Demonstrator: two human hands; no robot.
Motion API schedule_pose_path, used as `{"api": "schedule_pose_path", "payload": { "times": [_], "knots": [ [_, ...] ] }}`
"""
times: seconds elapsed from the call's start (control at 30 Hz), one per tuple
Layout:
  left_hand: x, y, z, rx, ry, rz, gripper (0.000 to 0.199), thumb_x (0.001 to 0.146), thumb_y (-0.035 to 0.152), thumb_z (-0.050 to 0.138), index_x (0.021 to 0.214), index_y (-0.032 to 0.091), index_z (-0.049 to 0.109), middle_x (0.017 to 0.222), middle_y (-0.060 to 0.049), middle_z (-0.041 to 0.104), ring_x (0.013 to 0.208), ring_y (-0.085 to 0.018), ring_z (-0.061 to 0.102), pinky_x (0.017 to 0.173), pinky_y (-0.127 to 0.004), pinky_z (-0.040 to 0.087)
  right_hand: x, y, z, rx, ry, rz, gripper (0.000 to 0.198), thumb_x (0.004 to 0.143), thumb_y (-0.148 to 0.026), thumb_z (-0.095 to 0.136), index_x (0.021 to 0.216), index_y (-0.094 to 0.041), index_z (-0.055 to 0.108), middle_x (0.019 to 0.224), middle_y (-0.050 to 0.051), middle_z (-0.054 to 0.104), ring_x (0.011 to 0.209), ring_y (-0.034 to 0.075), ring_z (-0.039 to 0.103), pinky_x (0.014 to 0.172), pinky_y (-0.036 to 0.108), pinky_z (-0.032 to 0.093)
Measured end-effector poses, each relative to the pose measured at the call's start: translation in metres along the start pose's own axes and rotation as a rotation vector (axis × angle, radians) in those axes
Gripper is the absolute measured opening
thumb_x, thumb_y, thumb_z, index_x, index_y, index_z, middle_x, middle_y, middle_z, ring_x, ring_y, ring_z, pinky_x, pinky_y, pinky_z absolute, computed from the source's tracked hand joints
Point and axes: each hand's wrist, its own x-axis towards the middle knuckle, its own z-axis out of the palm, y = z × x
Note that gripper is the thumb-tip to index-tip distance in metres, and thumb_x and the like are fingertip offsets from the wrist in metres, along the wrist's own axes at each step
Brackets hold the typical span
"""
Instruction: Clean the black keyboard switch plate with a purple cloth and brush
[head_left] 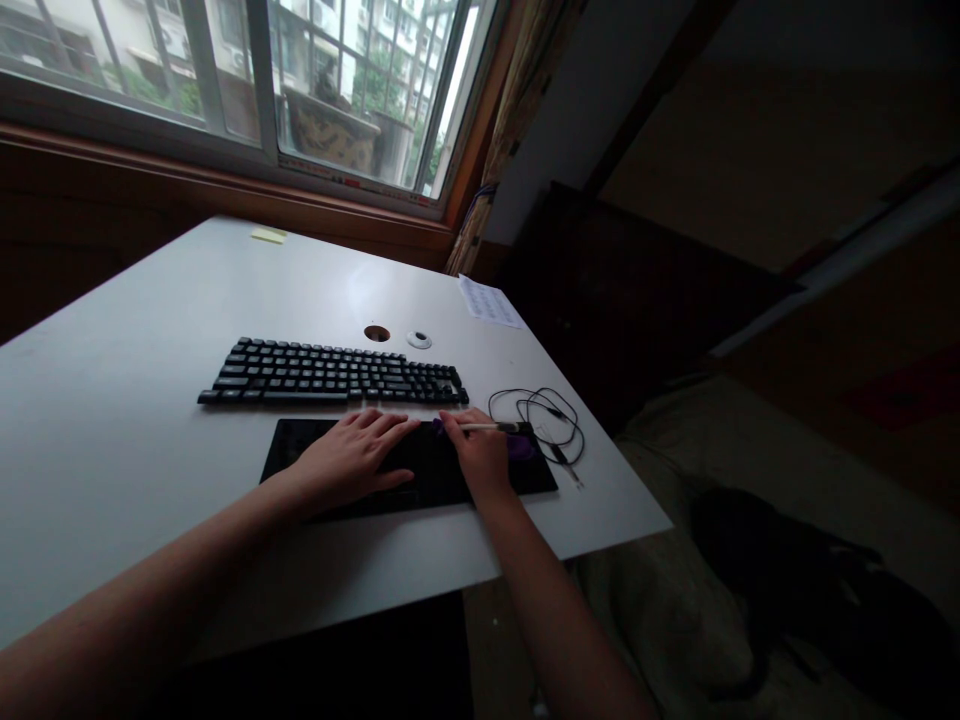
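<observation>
A black flat rectangular panel (427, 490) lies on the white desk just below the keyboard. My left hand (360, 452) rests on the panel, palm down, its fingers stretched out and apart. Over the panel's right half, the fingers of my right hand (480, 460) are closed on a bunched purple cloth (521, 447), which shows on both sides of the hand. A slim pale stick (481, 427) with a darker right end lies across that hand's knuckles; whether the fingers grip it too, I cannot tell. The black keyboard (337, 374) sits flat beyond both hands.
A thin black cable (555, 415) lies coiled right of the panel. Farther back are a round hole (377, 334), a ring-shaped grommet (419, 340), a printed paper (489, 302) and yellow notes (268, 235). A barred window (337, 100) stands behind the desk (135, 400).
</observation>
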Motion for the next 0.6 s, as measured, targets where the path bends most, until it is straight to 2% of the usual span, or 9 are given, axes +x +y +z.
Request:
{"api": "schedule_pose_path", "payload": {
  "times": [0.13, 0.33, 0.6],
  "knots": [
    [0.0001, 0.0017, -0.0019, 0.004, -0.016, -0.007, 0.071, 0.098, 0.066, 0.05, 0.154, 0.022, 0.041, 0.147, -0.011, 0.056, 0.127, -0.035, 0.052, 0.109, -0.048, 0.037, 0.0005, -0.0038, 0.0, -0.018, -0.043, -0.059, 0.029, 0.103, -0.036, 0.057, 0.085, -0.024, 0.076, 0.086, 0.005, 0.074, 0.085, 0.02, 0.07, 0.084, 0.031, 0.05],
    [0.0, 0.0002, 0.0005, 0.005, 0.003, -0.007, 0.072, 0.098, 0.068, 0.049, 0.154, 0.024, 0.041, 0.145, -0.011, 0.058, 0.127, -0.035, 0.053, 0.109, -0.048, 0.037, 0.0062, -0.0012, 0.0011, -0.062, -0.072, -0.02, 0.032, 0.103, -0.036, 0.056, 0.081, -0.024, 0.074, 0.086, 0.005, 0.073, 0.084, 0.02, 0.069, 0.082, 0.029, 0.049],
    [0.0001, 0.0009, -0.0009, 0.009, -0.01, -0.019, 0.075, 0.098, 0.068, 0.051, 0.154, 0.021, 0.041, 0.146, -0.011, 0.057, 0.129, -0.035, 0.051, 0.111, -0.047, 0.036, 0.0042, 0.0034, -0.0074, 0.067, -0.111, 0.027, 0.033, 0.101, -0.037, 0.057, 0.076, -0.021, 0.072, 0.08, 0.004, 0.072, 0.077, 0.019, 0.068, 0.075, 0.028, 0.047]
  ]
}}
